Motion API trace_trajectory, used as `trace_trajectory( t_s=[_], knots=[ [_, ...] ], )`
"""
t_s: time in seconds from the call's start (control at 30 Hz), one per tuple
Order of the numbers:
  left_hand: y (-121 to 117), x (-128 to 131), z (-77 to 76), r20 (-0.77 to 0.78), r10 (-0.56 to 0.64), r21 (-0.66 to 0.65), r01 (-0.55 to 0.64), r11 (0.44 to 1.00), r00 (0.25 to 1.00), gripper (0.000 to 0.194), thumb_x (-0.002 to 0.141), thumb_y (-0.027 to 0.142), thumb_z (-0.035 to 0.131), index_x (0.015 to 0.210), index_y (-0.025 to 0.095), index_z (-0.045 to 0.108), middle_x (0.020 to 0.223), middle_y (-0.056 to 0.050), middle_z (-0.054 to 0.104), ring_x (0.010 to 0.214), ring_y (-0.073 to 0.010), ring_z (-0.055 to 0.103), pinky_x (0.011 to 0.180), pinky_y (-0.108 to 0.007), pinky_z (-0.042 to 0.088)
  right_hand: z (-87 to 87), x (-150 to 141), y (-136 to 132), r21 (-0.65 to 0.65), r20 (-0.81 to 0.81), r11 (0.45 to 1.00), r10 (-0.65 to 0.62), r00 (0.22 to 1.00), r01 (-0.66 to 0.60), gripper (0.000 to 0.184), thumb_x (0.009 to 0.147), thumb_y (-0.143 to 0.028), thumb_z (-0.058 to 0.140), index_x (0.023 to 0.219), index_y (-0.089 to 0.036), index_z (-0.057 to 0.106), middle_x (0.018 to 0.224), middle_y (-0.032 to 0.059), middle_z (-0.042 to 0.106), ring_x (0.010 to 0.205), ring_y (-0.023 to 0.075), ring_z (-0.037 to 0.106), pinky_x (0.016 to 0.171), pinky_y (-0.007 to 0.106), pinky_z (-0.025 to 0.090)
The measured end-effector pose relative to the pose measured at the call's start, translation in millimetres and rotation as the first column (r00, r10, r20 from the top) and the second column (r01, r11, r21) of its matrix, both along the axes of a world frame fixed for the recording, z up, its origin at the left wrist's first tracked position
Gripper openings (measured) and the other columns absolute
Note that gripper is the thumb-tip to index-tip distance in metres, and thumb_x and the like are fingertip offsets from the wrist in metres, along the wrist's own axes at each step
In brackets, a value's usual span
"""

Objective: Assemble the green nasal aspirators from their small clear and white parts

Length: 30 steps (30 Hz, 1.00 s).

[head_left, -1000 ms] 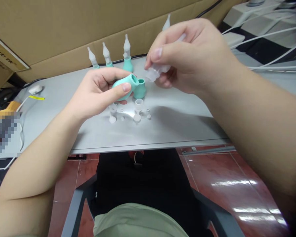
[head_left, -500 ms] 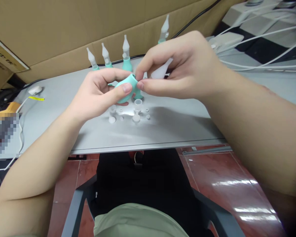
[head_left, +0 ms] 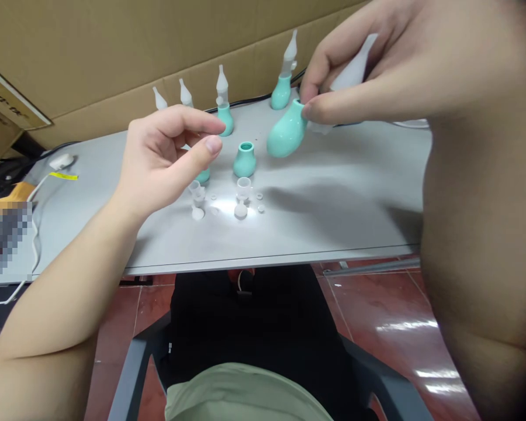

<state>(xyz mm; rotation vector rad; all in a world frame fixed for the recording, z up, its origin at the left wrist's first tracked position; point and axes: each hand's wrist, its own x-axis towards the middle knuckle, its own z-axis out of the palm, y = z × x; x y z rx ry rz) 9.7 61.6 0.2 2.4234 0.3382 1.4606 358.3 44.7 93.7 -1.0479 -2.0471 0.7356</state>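
At the left of the frame, a small white plug (head_left: 62, 162) lies on the gray worktop (head_left: 166, 240), near a yellow tag (head_left: 63, 176). Next comes the left hand (head_left: 155, 155), up over the worktop. Its pointer finger and thumb reach to the right, with a narrow gap between their tips. The other fingers curl in.

Two white tips (head_left: 184, 92) poke up behind this hand. Part of a green bulb (head_left: 204, 175) shows just under its thumb. Near that bulb, a small clear cup (head_left: 195, 188) and a white round cap (head_left: 197, 214) sit on the worktop. Farther back, a green bulb with a white top (head_left: 225, 120) stands up.

In the middle of the frame, an open green bulb (head_left: 244, 161) stands with its hole facing up. A bigger clear cup (head_left: 244, 187), a gray-white cap (head_left: 241, 210) and a tiny ring (head_left: 259, 196) are in front of it.

To the right, the held green bulb (head_left: 286, 133) hangs tilted over the worktop, its fat end down and to the left. The right hand (head_left: 388, 76) pinches its neck between finger and thumb. A white pointy tip (head_left: 355, 67) is tucked in that hand too. Behind the held green bulb, another bulb with a tall white top (head_left: 281, 92) stands by the cardboard wall (head_left: 127, 47).
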Motion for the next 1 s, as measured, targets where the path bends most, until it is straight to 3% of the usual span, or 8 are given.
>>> trace_trajectory(
  t_s=[0.1, 0.17, 0.3, 0.37, 0.5, 0.63, 0.83, 1.0],
  knots=[
    [2, -9, 5.3, -0.014, 0.086, 0.043, -0.085, 0.995, 0.996, 0.021, 0.125, 0.051, 0.093, 0.141, 0.038, 0.095, 0.112, 0.002, 0.089, 0.083, -0.0109, 0.07, 0.062, -0.043, 0.053, 4.9, -2, 1, 0.219, 0.337, 0.949, -0.291, 0.895, 0.226, 0.033, 0.095, 0.007, 0.099, 0.092, -0.026, 0.095, 0.049, -0.0158, 0.051, 0.051, 0.0016, 0.041, 0.05, 0.025, 0.027],
    [3, -7, 4.2, 0.035, 0.19, 0.089, -0.192, 0.977, 0.981, 0.027, 0.125, 0.059, 0.091, 0.134, 0.034, 0.095, 0.112, 0.002, 0.09, 0.086, -0.0103, 0.072, 0.062, -0.043, 0.051, 7.5, -6, 2, 0.218, 0.462, 0.94, -0.338, 0.82, 0.264, 0.023, 0.098, -0.006, 0.104, 0.097, -0.027, 0.095, 0.053, -0.0132, 0.054, 0.056, 0.0081, 0.046, 0.057, 0.036, 0.035],
    [9, 2, -2.3, 0.174, 0.235, 0.251, -0.274, 0.928, 0.956, 0.04, 0.123, 0.071, 0.087, 0.127, 0.031, 0.094, 0.105, 0.001, 0.086, 0.085, -0.0104, 0.066, 0.062, -0.04, 0.048, 7.4, -12, 5, 0.191, 0.57, 0.936, -0.351, 0.743, 0.296, 0.011, 0.099, -0.02, 0.102, 0.101, -0.029, 0.096, 0.071, -0.004, 0.067, 0.072, 0.0203, 0.057, 0.066, 0.048, 0.039],
    [12, 1, -3.1, 0.145, 0.255, 0.266, -0.286, 0.921, 0.956, 0.038, 0.124, 0.07, 0.085, 0.127, 0.033, 0.094, 0.104, 0.001, 0.086, 0.085, -0.0122, 0.064, 0.065, -0.04, 0.049, 5.5, -12, 8, 0.191, 0.593, 0.938, -0.346, 0.727, 0.291, 0.008, 0.099, -0.027, 0.1, 0.105, -0.03, 0.097, 0.082, -0.0003, 0.073, 0.078, 0.024, 0.06, 0.068, 0.049, 0.041],
    [9, -9, -2.6, 0.004, 0.303, 0.138, -0.301, 0.944, 0.953, 0.039, 0.12, 0.075, 0.086, 0.132, 0.04, 0.095, 0.114, -0.003, 0.089, 0.1, -0.0224, 0.074, 0.081, -0.048, 0.06, 0.2, -8, 15, 0.185, 0.629, 0.945, -0.324, 0.707, 0.269, 0.011, 0.099, -0.031, 0.093, 0.11, -0.031, 0.096, 0.097, 0.003, 0.079, 0.083, 0.0269, 0.063, 0.073, 0.05, 0.046],
    [6, -9, -6.7, 0.016, 0.297, 0.028, -0.297, 0.954, 0.955, 0.045, 0.113, 0.08, 0.091, 0.128, 0.038, 0.095, 0.118, -0.008, 0.088, 0.108, -0.0307, 0.076, 0.09, -0.053, 0.062, -3.5, -9, 21, 0.139, 0.687, 0.954, -0.286, 0.668, 0.265, 0.007, 0.099, -0.031, 0.096, 0.106, -0.033, 0.096, 0.091, 0.003, 0.077, 0.081, 0.0279, 0.064, 0.072, 0.049, 0.045],
    [-3, -2, -0.3, 0.036, 0.33, 0.081, -0.332, 0.94, 0.943, 0.038, 0.112, 0.073, 0.093, 0.125, 0.038, 0.098, 0.112, -0.007, 0.09, 0.101, -0.0281, 0.076, 0.084, -0.05, 0.064, 4.8, -10, 13, 0.188, 0.589, 0.944, -0.328, 0.738, 0.27, 0.015, 0.104, -0.016, 0.094, 0.108, -0.031, 0.092, 0.083, 0.0, 0.074, 0.077, 0.0242, 0.062, 0.073, 0.046, 0.044],
    [-10, 3, 2.2, -0.011, 0.349, 0.072, -0.348, 0.935, 0.937, 0.05, 0.114, 0.082, 0.086, 0.127, 0.034, 0.094, 0.114, -0.008, 0.089, 0.105, -0.0283, 0.078, 0.09, -0.049, 0.069, 7.5, -23, -8, 0.121, 0.304, 0.962, -0.271, 0.913, 0.245, 0.032, 0.099, 0.001, 0.095, 0.092, -0.027, 0.081, 0.076, -0.0035, 0.067, 0.064, 0.0122, 0.047, 0.061, 0.041, 0.035]
  ],
)
